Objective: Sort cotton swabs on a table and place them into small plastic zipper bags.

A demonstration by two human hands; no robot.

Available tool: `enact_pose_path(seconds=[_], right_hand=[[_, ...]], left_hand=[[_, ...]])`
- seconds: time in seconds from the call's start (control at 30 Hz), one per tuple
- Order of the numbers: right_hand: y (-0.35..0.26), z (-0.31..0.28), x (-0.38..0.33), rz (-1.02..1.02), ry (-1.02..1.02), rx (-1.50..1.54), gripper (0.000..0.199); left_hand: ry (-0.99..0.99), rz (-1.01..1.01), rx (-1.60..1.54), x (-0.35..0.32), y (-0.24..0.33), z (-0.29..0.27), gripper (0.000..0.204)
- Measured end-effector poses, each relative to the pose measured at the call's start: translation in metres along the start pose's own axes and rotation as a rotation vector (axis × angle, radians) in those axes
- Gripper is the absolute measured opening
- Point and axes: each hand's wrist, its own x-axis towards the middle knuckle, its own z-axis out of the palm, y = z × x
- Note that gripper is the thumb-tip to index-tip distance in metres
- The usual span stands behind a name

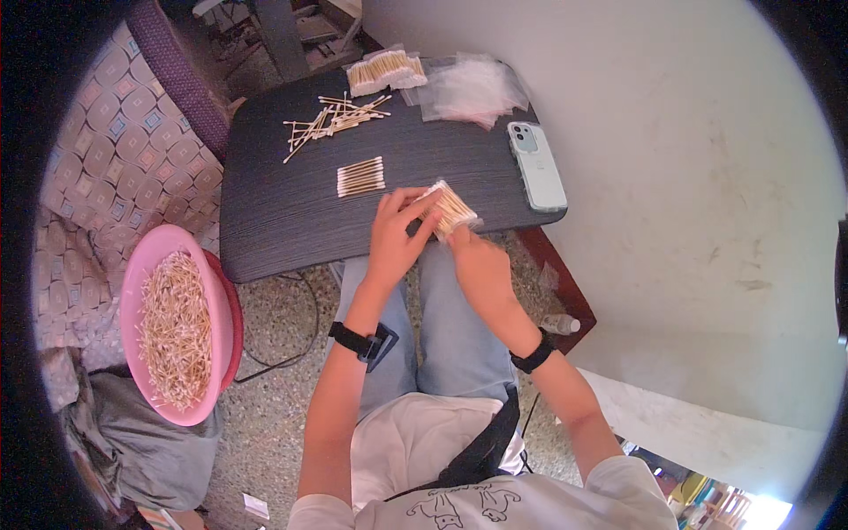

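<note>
A clear bag of cotton swabs (454, 203) is between my two hands, over the near edge of the dark table (274, 221). My left hand (402, 225) grips its left side, with fingers lying over the swabs. At the bag's lower end, my right hand (481, 263) is closed on the plastic. Just left of the bag, a neat row of cotton swabs (361, 177) lies on the table. Beyond that is a loose, crossed heap of cotton swabs (334, 119).
Filled swab packs (384, 72) and flat clear bags (473, 88) lie at the far edge. A pale phone (537, 168) rests at the table's right side, near the wall (671, 177). A pink basin (134, 327) full of swabs stands left. A bottle (561, 324) is on the right.
</note>
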Motion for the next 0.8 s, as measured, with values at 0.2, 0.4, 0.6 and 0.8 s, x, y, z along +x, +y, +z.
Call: enact_pose_path(seconds=[0.2,0.4,0.6,0.8], right_hand=[[0.003,-0.01,-0.012,0.266,-0.027,0.573,0.025],[-0.001,-0.014,-0.017,0.455,0.066,0.825,0.022],[-0.006,-0.012,-0.007,0.47,-0.012,0.826,0.021],[-0.007,-0.012,-0.007,0.578,0.025,1.046,0.017]], left_hand=[[0.028,0.024,0.006,-0.001,0.0,0.001,0.028],[0.071,0.042,0.065,-0.002,-0.001,0.004,0.029],[0.033,-0.009,0.058,-0.001,0.003,0.004,0.028],[0.061,0.039,0.08,-0.001,-0.002,0.005,0.027]])
